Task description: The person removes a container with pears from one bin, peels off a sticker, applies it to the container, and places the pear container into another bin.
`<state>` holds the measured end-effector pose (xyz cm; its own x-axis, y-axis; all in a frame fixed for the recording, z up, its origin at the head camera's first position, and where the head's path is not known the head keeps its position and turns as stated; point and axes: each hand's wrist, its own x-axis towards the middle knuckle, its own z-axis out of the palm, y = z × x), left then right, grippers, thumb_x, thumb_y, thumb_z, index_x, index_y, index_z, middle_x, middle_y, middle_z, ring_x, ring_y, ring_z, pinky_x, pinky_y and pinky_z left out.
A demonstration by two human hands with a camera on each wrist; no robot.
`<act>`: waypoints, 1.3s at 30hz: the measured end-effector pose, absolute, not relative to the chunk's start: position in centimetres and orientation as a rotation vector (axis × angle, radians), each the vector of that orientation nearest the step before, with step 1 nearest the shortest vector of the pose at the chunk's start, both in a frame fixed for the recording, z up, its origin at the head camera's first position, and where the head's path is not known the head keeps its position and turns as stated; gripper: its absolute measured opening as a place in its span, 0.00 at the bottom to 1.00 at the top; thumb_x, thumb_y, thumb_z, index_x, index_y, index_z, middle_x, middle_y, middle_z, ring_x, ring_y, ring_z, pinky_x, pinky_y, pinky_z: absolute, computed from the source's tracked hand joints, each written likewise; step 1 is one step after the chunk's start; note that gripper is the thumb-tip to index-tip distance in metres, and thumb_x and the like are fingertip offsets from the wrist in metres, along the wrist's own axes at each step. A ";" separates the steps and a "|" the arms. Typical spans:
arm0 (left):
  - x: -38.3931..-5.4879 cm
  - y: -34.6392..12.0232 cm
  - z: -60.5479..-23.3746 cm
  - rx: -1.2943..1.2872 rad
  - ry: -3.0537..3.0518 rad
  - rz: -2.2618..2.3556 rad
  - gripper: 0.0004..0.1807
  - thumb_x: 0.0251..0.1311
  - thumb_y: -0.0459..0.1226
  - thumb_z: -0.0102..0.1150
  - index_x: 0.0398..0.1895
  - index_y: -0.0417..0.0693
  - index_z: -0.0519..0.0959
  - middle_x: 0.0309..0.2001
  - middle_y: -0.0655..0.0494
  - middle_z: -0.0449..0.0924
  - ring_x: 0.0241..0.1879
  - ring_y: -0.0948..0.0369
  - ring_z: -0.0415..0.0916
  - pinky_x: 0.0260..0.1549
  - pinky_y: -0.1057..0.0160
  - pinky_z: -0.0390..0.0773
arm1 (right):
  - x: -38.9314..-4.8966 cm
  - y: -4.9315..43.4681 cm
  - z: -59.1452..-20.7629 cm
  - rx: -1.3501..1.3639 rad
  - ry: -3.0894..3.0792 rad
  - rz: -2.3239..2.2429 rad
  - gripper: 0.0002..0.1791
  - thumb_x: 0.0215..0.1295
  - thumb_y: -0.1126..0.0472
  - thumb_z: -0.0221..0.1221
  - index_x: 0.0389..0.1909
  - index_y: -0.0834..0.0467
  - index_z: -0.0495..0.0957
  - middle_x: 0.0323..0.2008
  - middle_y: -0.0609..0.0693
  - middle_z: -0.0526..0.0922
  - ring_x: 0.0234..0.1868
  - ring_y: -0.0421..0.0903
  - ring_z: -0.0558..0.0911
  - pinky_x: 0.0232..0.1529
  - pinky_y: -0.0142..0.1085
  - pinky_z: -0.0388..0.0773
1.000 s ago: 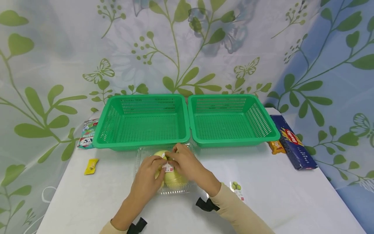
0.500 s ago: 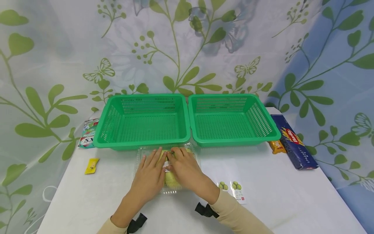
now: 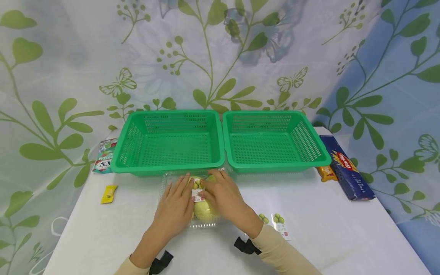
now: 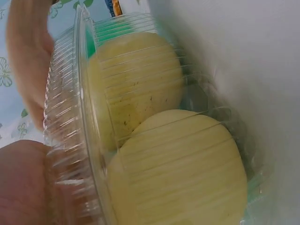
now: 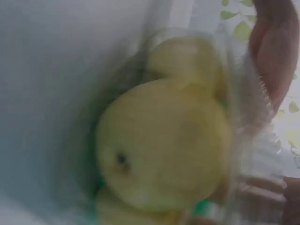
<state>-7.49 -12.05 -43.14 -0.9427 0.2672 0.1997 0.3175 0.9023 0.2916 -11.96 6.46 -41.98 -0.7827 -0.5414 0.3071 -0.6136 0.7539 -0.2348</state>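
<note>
A clear plastic clamshell box (image 3: 167, 178) with several round pale yellow fruits (image 4: 180, 168) inside lies in front of the green baskets. On its lid sits a sticker (image 3: 198, 195) with a picture of green fruit, white text and a small red mark. My left hand (image 3: 174, 208) rests on the left part of the lid, fingers stretched out beside the sticker. From the right, my right hand (image 3: 227, 196) lies over the lid with its fingers extended and the thumb close to the sticker's edge. The right wrist view is blurred, with fruit (image 5: 159, 140) under the plastic.
Two green baskets (image 3: 168, 169) (image 3: 275, 167) stand side by side behind the box. A sheet of similar stickers (image 3: 280, 225) lies by my right forearm. A yellow packet (image 3: 108, 194) and a snack bag (image 3: 105, 156) are left; a spaghetti box (image 3: 347, 168) and orange packet (image 3: 326, 173) are right.
Both hands pinched at the sticker a second ago; then they spread flat over the lid. My right hand has since shifted slightly right, uncovering more of the sticker.
</note>
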 end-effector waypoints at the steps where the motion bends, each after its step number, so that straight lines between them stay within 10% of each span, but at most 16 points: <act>1: -7.5 -12.2 -43.1 -0.438 -2.914 -0.492 0.28 0.73 0.43 0.52 0.71 0.39 0.69 0.76 0.42 0.61 0.76 0.43 0.59 0.74 0.35 0.57 | -12.0 6.6 -42.1 0.915 -2.718 0.496 0.20 0.66 0.47 0.63 0.54 0.53 0.85 0.59 0.57 0.80 0.61 0.54 0.77 0.60 0.47 0.79; 39: -6.8 -17.1 -44.5 -0.360 -2.744 -1.057 0.24 0.74 0.34 0.49 0.72 0.48 0.69 0.79 0.43 0.53 0.77 0.39 0.52 0.69 0.32 0.61 | -12.0 9.7 -43.4 0.543 -2.627 1.164 0.24 0.70 0.56 0.62 0.65 0.58 0.76 0.63 0.55 0.77 0.65 0.56 0.77 0.62 0.53 0.79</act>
<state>-6.81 -17.15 -44.49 -0.9548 0.1598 0.2506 0.2867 0.7182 0.6341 -12.03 9.72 -43.44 -0.9084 -0.2439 0.3396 -0.4154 0.6189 -0.6666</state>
